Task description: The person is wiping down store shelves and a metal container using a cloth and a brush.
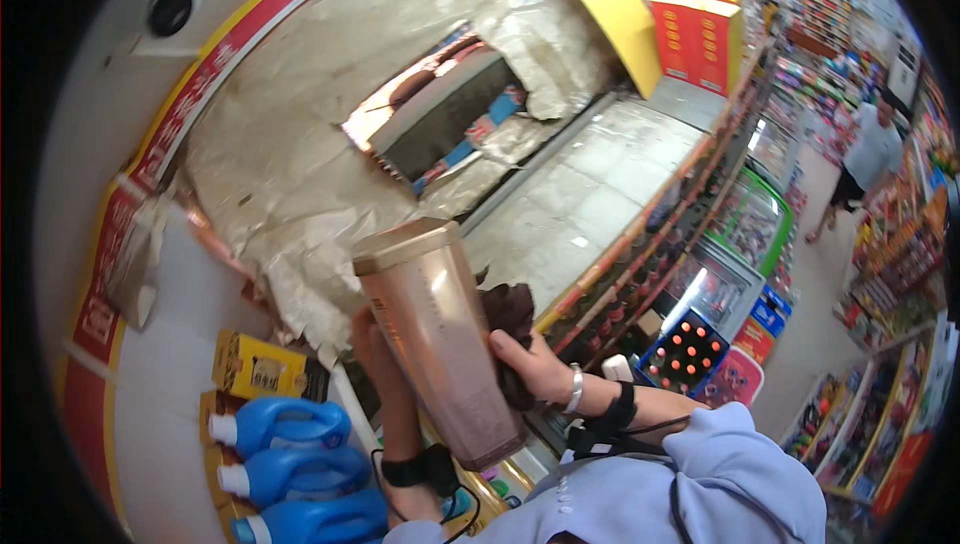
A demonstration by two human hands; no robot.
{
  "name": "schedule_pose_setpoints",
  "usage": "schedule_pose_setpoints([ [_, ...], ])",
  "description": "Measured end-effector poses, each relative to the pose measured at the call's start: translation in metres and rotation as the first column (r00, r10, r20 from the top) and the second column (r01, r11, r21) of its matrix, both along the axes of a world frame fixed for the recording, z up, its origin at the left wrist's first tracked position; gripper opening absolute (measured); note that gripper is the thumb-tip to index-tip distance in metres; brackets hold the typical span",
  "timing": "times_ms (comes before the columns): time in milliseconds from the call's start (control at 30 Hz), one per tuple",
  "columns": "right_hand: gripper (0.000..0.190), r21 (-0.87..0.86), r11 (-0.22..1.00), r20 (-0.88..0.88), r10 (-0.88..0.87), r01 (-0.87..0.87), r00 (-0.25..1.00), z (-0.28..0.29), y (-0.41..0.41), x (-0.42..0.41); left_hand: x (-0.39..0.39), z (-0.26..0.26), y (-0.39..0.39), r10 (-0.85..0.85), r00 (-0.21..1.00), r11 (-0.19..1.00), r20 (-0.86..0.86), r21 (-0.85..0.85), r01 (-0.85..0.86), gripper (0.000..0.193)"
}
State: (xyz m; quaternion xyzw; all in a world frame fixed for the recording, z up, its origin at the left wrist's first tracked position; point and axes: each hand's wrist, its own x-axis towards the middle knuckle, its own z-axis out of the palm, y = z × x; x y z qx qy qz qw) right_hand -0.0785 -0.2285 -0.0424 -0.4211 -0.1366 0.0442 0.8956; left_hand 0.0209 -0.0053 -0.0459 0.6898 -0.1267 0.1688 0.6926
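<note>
A tall pinkish-gold box (450,341), seemingly a metal tin, is tilted in front of my chest. My left hand (375,345) grips its left side, and most of those fingers are hidden behind it. My right hand (536,371) presses a crumpled dark brown cloth (511,311) against the box's right side, thumb up near the edge. The box bears writing on its faces. Beyond it lies the pale top shelf (622,176) of a store rack, with dusty marks on its surface.
Blue jugs (300,424) with white caps stand at lower left beside a yellow box (262,368). Red gift boxes (694,38) sit at the shelf's far end. Wrinkled plastic sheeting (300,131) covers the wall, with a torn opening. A person (870,146) stands in the aisle below.
</note>
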Motion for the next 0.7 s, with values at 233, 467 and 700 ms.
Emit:
schedule_pose_setpoints([
  [233,0.055,0.166,0.939,0.070,-0.315,0.300,0.947,0.001,-0.003,-0.007,-0.071,0.079,-0.055,-0.191,0.974,0.928,0.124,0.348,0.138,0.059],
  [467,0.074,0.113,0.840,0.483,-0.514,0.531,0.709,0.020,0.012,-0.002,-0.083,0.064,-0.028,-0.329,0.940,0.840,0.087,0.483,0.249,0.057],
  [700,0.064,0.054,0.712,0.519,-0.618,0.700,0.590,0.051,-0.025,0.017,-0.075,0.074,-0.034,-0.281,0.957,0.804,0.072,0.563,0.193,0.068],
])
